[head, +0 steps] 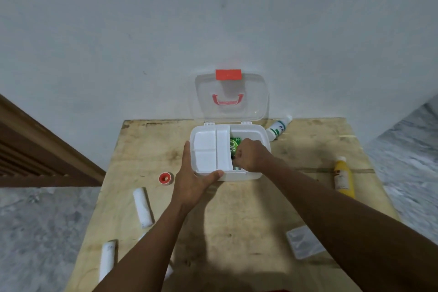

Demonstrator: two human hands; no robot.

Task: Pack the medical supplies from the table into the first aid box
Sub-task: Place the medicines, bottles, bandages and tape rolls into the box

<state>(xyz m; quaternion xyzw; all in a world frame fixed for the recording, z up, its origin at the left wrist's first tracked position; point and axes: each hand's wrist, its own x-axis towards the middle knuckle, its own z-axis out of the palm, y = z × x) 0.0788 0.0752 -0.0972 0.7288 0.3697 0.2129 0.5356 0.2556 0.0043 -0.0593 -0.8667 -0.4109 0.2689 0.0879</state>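
The white first aid box (257, 134) stands open at the table's far side, its clear lid (230, 95) with red latch raised against the wall. A white divided tray (208, 152) covers the box's left half. My left hand (193, 179) holds the box's front left corner, thumb along the front rim. My right hand (251, 155) is inside the right half with curled fingers pinching something small and dark, beside a green packet (235, 146). On the table lie two white bandage rolls (143, 207) (107, 259), a red tape roll (165, 178), a yellow bottle (343, 176), a white bottle (279, 127) and a clear packet (303, 242).
The wooden table (237, 220) stands against a pale wall. Its left and right edges drop to a grey floor. A brown wooden slatted piece (35, 149) stands at the left.
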